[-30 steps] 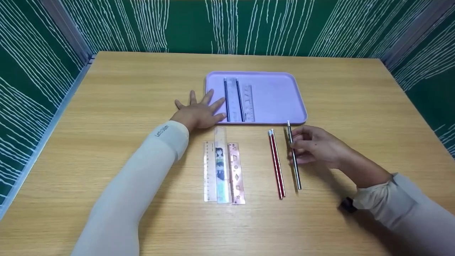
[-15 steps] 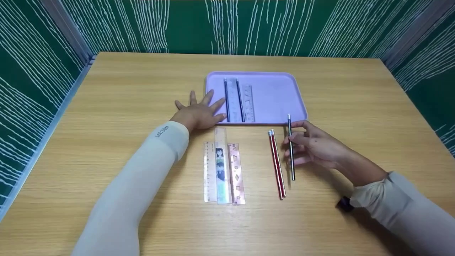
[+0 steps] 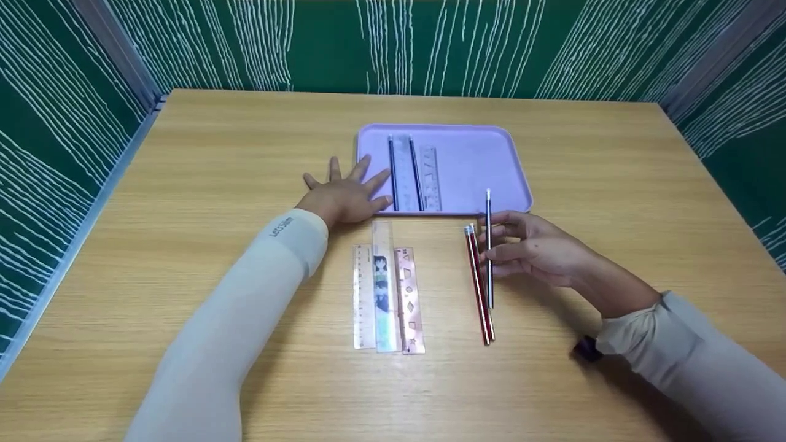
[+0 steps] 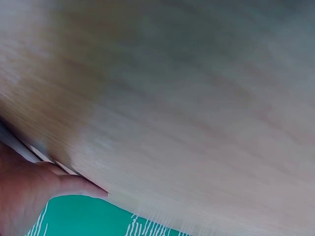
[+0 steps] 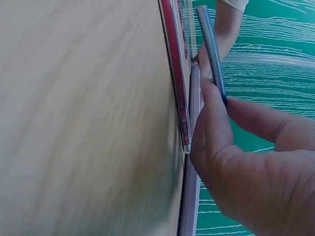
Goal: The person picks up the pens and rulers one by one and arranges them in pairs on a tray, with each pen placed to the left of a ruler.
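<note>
In the head view my right hand point(image 3: 537, 252) pinches a dark striped pencil point(image 3: 489, 245) between thumb and fingers, raised over the table beside two red pencils point(image 3: 479, 285). The right wrist view shows the same dark pencil point(image 5: 211, 49) at the fingertips, with the red pencils point(image 5: 176, 73) lying close by. My left hand point(image 3: 344, 196) is spread flat at the left front corner of the purple tray point(image 3: 476, 166), fingers reaching over its rim. On the tray lie two dark pencils point(image 3: 416, 175), a clear ruler point(image 3: 403, 175) between them and a shorter clear ruler point(image 3: 431, 178).
In front of the tray, on the wooden table point(image 3: 245, 159), three rulers lie side by side: a clear one point(image 3: 362, 298), a longer one with cartoon figures point(image 3: 383, 291) and a pink one with cut-out shapes point(image 3: 409, 301). A green wall with white streaks point(image 3: 325, 43) stands behind.
My right hand has lifted the dark pencil and carried it away from me and leftward, now right next to the red pencils with its upper end over the tray. My left hand stays put.
</note>
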Tool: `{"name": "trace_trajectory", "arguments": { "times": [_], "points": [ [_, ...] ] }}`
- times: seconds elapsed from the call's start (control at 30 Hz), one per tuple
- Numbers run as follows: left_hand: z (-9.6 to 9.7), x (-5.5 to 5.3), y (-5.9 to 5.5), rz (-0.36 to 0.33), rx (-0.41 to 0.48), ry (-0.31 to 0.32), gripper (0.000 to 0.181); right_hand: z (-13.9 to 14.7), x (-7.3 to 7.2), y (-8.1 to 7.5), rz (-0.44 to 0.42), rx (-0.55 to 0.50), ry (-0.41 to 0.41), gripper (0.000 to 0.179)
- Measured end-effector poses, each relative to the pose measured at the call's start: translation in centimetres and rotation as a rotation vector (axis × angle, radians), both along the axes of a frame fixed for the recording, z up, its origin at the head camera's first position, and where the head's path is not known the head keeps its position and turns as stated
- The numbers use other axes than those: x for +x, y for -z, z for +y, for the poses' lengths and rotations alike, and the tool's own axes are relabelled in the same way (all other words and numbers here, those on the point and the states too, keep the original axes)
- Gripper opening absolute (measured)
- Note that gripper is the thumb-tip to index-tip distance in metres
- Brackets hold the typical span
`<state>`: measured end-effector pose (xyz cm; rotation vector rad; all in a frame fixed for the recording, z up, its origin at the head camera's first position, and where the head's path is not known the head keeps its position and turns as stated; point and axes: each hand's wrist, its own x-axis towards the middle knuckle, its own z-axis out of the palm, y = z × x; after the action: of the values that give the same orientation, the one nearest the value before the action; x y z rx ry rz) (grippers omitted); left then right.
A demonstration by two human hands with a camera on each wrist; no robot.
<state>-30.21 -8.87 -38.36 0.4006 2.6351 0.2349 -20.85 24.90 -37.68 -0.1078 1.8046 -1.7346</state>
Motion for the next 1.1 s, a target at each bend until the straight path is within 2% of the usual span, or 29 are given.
{"name": "trace_trajectory", "arguments": {
  "times": [0.13, 0.43, 0.7, 0.93, 1.1],
  "points": [
    [0.1, 0.0, 0.0, 0.0, -0.005, -0.002, 0.069, -0.3, -0.4, 0.0, -0.005, -0.02, 0.007, 0.049],
    [0.1, 0.0, -0.1, 0.0, -0.009, -0.002, 0.07, -1.0, -1.3, -0.1, 0.001, 0.028, 0.037, 0.036],
    [0.1, 0.0, 0.0, -0.005, -0.004, 0.002, 0.07, -1.6, -2.5, 0.0, -0.028, 0.01, 0.031, 0.039],
    [0.1, -0.1, 0.1, -0.002, 0.002, -0.002, 0.069, -2.3, -3.2, -0.2, -0.014, -0.036, 0.044, 0.06],
    [0.1, 0.0, 0.1, 0.0, 0.004, -0.005, 0.069, -2.6, -4.0, -0.1, -0.011, -0.066, 0.063, 0.066]
  ]
}}
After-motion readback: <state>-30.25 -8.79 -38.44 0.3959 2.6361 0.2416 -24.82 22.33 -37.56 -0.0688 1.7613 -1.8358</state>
